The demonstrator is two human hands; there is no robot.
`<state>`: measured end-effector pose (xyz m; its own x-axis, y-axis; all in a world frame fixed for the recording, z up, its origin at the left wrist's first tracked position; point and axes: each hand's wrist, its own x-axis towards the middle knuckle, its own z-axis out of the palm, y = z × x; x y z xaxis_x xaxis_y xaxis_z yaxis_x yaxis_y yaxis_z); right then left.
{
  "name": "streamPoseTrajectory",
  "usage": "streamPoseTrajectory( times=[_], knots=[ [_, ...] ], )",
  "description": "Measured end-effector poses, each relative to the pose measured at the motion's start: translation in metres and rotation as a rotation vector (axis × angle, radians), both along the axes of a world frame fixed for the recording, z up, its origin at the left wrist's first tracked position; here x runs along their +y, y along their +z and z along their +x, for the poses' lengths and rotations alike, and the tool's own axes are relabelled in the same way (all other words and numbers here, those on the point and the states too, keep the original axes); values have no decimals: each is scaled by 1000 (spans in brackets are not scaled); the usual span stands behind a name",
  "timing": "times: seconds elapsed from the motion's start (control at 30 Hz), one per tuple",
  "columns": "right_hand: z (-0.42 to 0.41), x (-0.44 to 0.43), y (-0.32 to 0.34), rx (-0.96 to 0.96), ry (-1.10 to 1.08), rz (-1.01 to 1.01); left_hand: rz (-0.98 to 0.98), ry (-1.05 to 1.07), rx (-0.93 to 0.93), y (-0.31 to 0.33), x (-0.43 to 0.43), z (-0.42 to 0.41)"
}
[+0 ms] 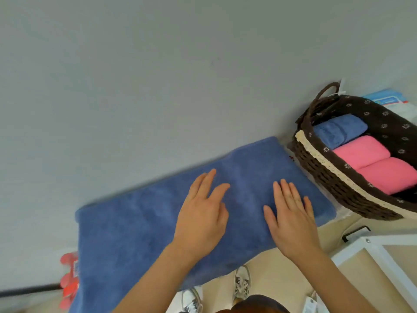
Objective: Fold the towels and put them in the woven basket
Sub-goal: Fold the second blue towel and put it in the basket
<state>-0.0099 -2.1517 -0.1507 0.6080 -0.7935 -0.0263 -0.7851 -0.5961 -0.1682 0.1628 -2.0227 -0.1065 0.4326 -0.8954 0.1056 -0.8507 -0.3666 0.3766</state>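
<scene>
The blue towel (135, 233) lies spread flat on the grey table (135, 86), a long band running from the lower left of the frame up toward the right. Its upper right end is just beside the basket (338, 188).

Both hands rest palm down on the right half of the towel, near each other but apart. The left hand (203, 213) is fully open, with its fingers straight and slightly spread, pointing toward the upper right. The right hand (291, 222) is also flat, its fingers straight and close together, with the heel of the palm at the towel's near edge. Neither hand grips anything; they only press on the cloth.

The basket sits at the right edge of the frame. It is dark wicker with a flowered lining and a lace trim. Inside it, side by side, lie a folded blue towel (338, 132) and two pink towels (361, 152).

Two shoes (242, 281) show on the beige floor at the bottom centre. A red object (70, 281) sits at the lower left, and a white frame (383, 256) at the lower right.
</scene>
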Motion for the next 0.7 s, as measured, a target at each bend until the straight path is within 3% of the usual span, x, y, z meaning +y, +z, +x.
streamPoseTrajectory(
  times=[0.2,0.4,0.47,0.6,0.7],
  knots=[
    [86,89,41,-178,285,63,0,378,74,2,140,62],
    [152,190,33,-155,595,88,126,622,154,-21,237,81],
    [161,214,29,-113,659,119,98,694,304,-25,255,77],
    [167,248,14,46,776,158,5,797,774,-24,274,68],
    [170,253,10,136,773,159,-58,838,923,-24,283,66]
  ],
)
